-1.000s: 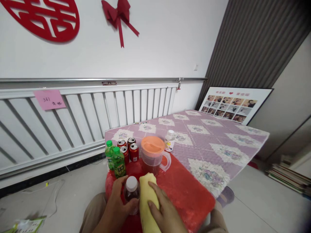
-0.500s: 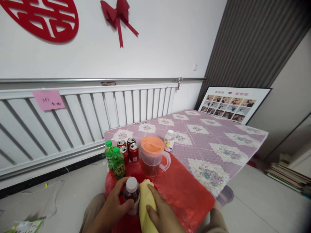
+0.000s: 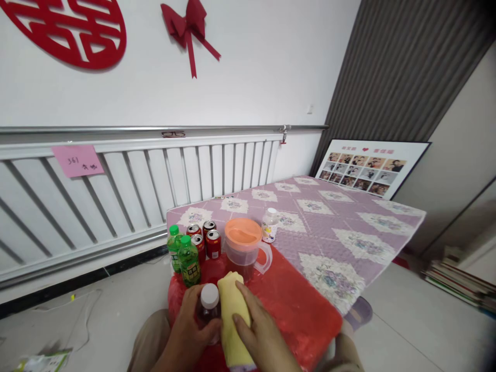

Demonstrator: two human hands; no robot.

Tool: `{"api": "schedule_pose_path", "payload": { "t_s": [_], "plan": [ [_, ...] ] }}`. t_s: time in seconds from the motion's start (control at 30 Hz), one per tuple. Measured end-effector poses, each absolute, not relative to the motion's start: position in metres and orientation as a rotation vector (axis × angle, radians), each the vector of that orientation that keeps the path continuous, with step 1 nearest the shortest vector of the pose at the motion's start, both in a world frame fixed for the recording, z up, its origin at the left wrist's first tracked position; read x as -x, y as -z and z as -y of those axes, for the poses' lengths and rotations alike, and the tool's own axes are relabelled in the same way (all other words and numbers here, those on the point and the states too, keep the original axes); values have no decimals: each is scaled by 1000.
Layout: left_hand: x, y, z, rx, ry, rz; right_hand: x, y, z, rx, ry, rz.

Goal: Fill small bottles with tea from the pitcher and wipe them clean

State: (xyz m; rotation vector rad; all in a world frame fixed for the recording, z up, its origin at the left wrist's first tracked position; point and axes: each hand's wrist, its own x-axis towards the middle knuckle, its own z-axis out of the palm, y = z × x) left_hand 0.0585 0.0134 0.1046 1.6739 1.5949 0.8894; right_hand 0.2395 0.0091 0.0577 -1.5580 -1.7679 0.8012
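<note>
My left hand (image 3: 196, 328) is closed around a clear bottle (image 3: 210, 305) with a white cap and dark contents, upright at the near edge of the red cover. Against the bottle's right side lies a folded yellow cloth (image 3: 234, 320), with my right hand (image 3: 258, 328) gripping it from the right. Just beyond both hands stands a clear plastic pitcher (image 3: 243, 248) with an orange lid. Two green-capped bottles (image 3: 189, 263) and several red drink cans (image 3: 213, 244) are grouped to the left of the pitcher.
A white-capped bottle (image 3: 269, 225) stands right of the pitcher. The red plastic cover (image 3: 298, 315) lies over part of a purple patterned tablecloth (image 3: 321, 206). A white radiator (image 3: 139, 181) runs along the wall, and a photo board (image 3: 372, 165) leans at the far right.
My right hand has slid the yellow cloth slightly forward along the bottle, up to the pitcher's near side. My left hand stays on the bottle, its thumb shifted a little right.
</note>
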Motion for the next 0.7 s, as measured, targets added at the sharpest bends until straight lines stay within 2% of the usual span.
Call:
{"api": "schedule_pose_path", "payload": {
  "t_s": [0.2,0.5,0.7],
  "plan": [
    [-52,-86,-23,-1626,-897,-1502,-245,-32,-8,1619,-898,1816],
    [-49,-74,-28,-1577,-928,-1379,-252,-79,-14,1448,-892,1679],
    [-44,-70,-34,-1632,-851,-1306,-260,-61,-34,1424,-1015,1840]
  ]
}}
